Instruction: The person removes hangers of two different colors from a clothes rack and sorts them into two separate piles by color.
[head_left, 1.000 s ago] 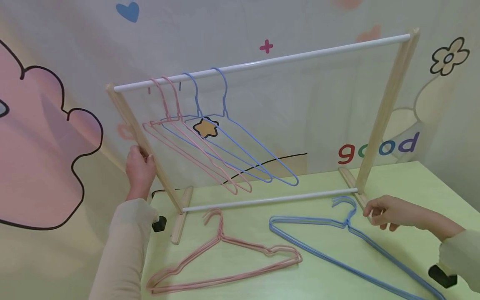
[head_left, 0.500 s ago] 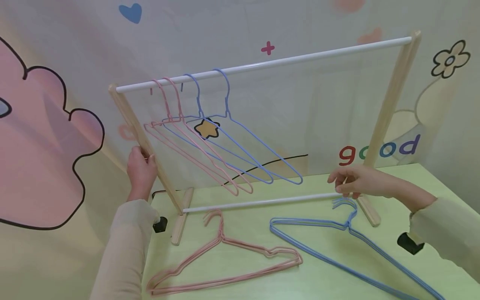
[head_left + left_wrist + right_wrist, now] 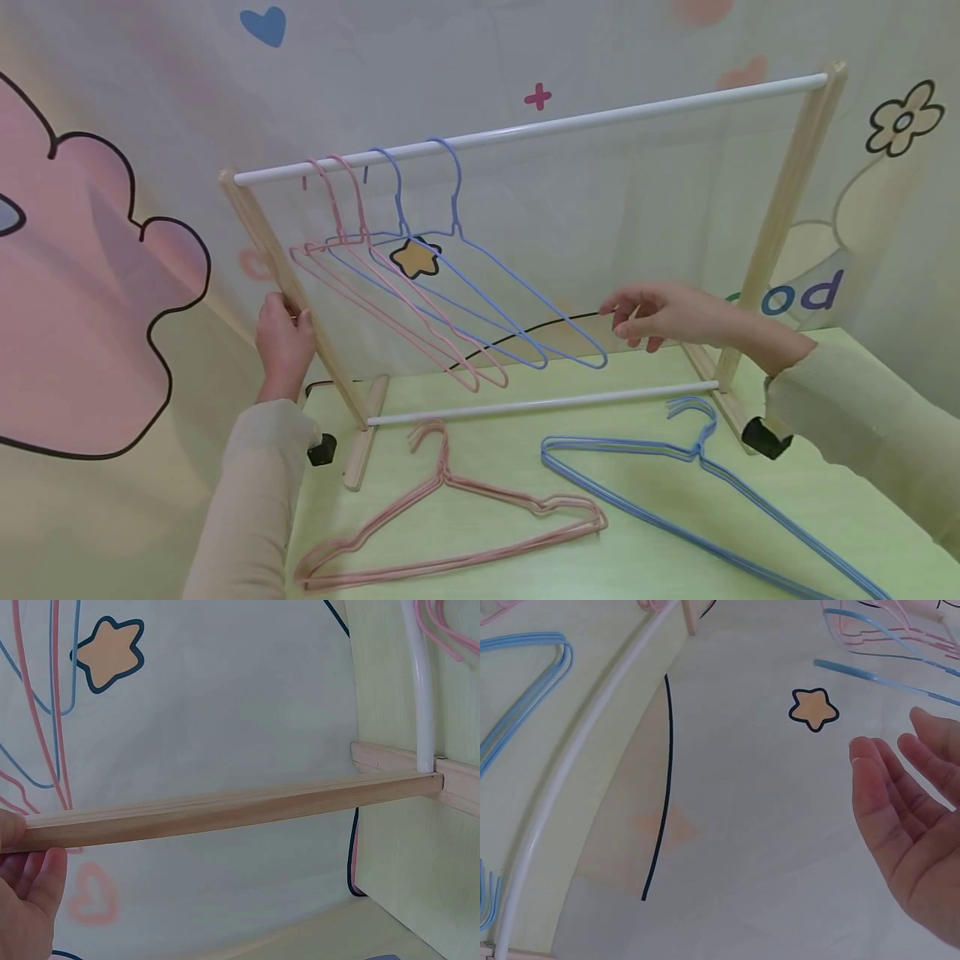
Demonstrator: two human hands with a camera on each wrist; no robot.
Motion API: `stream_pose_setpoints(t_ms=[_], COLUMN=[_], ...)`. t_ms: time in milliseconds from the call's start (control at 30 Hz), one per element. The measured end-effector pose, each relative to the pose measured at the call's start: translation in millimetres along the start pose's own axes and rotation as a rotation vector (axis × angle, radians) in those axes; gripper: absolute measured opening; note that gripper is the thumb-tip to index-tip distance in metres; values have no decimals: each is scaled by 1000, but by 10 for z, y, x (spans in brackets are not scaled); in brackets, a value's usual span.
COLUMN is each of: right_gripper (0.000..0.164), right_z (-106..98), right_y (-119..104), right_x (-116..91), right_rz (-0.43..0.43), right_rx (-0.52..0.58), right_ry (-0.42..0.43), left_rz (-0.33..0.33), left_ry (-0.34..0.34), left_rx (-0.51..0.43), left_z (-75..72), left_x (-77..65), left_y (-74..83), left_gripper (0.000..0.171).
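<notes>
My left hand (image 3: 286, 346) grips the left wooden post (image 3: 225, 812) of a small clothes rack, fingers and thumb around it. My right hand (image 3: 667, 314) is in the air inside the rack frame, fingers loosely bent and holding nothing. Just left of its fingertips hangs the nearest blue hanger (image 3: 525, 287). On the white top rail (image 3: 570, 121), toward the left, two pink hangers (image 3: 345, 200) and two blue ones hang by their hooks. In the right wrist view the right hand (image 3: 915, 825) is apart from the hanging blue hanger (image 3: 870, 676).
On the green table (image 3: 645, 550) lie a stack of pink hangers (image 3: 450, 569) at front left and a stack of blue hangers (image 3: 622, 504) at front right. A white lower bar (image 3: 540, 405) joins the rack's wooden feet. A printed cloth (image 3: 622, 200) hangs close behind.
My right hand has risen from beside the rack's right foot and moved left, past the right post toward the hanging hangers. The left hand keeps its grip on the post.
</notes>
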State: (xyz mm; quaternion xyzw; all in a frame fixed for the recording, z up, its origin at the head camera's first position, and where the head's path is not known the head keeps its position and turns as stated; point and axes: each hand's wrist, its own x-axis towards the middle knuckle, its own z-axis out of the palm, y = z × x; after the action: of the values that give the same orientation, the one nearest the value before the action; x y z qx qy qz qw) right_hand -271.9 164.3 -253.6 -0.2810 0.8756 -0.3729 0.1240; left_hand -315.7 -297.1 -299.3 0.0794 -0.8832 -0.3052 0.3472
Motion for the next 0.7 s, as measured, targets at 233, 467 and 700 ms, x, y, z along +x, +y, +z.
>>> stream_pose_setpoints(t_ms=[233,467,700], right_gripper=[36,39,39], right_z=[5,21,62], right_y=[-181,-301,-399], right_x=[212,388,584], right_rz=[-22,-10,48], right_rx=[10,51,76], right_ry=[-10,-39,-90], left_rz=[1,5,-10], left_ry=[6,13,-5], left_rx=[4,-4,0], left_z=[6,3,-7], left_x=[3,-1,6], left_y=[-4,-2,8], left_gripper=[20,21,21])
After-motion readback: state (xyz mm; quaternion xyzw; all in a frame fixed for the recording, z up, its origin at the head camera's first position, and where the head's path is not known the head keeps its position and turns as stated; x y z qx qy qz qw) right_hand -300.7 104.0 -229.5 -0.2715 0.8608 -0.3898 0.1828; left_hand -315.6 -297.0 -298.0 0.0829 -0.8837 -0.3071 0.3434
